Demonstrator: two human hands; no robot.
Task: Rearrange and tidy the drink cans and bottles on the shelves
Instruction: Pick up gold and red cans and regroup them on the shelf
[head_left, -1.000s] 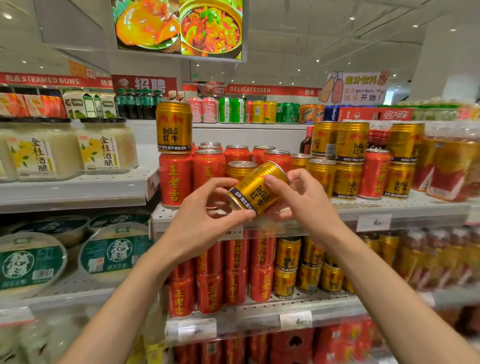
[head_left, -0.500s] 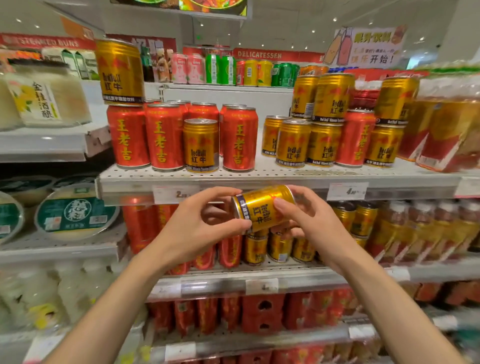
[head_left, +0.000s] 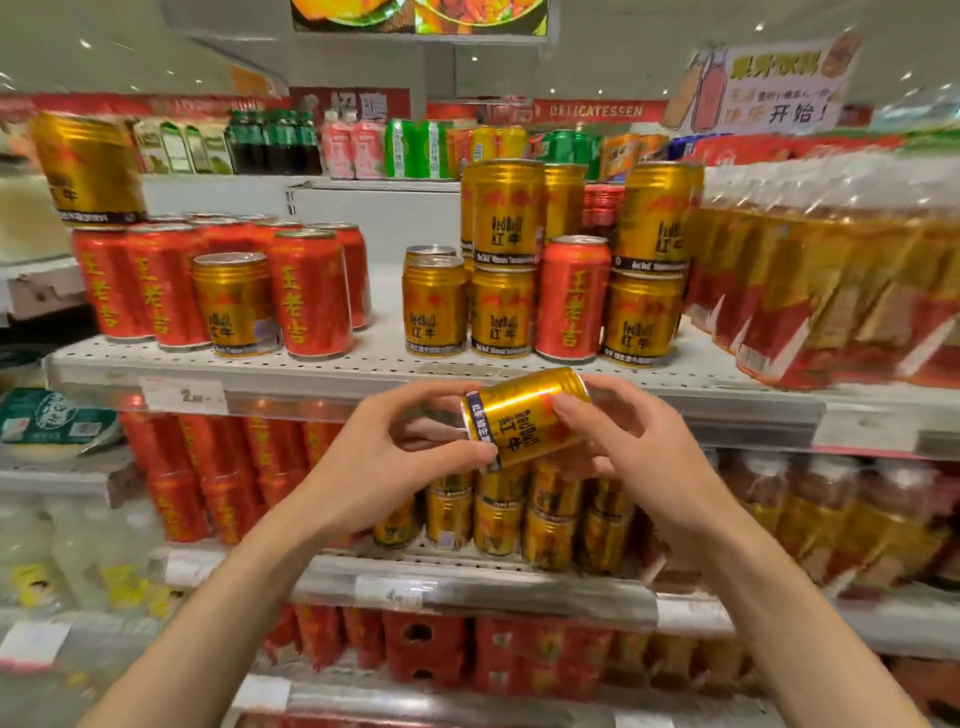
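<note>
Head view, held can: a gold Red Bull can (head_left: 524, 413) lies tilted on its side between both hands, in front of the edge of the upper shelf (head_left: 363, 371).
Left hand: the left hand (head_left: 395, 457) has thumb and fingers curled round the can's dark-banded end.
Right hand: the right hand (head_left: 634, 447) wraps its fingers over the other end, pinching it from the right.
Change: over the last second the can has dropped from level with the standing cans to just below the shelf lip, still gripped by both hands; its tilt is about the same.
Meaning: the can is probably being turned and read before placing, so no restocking step is finished yet.
Upper shelf: one gold can (head_left: 236, 304) stands stray among the red Wanglaoji cans (head_left: 311, 291); a red can (head_left: 571, 299) sits among the stacked gold cans (head_left: 501, 312).
Open slot: a gap (head_left: 384, 312) lies between the two groups.
Lower shelf: more gold cans (head_left: 498, 519) stand behind the hands, blurred, so their order may be uneven.
</note>
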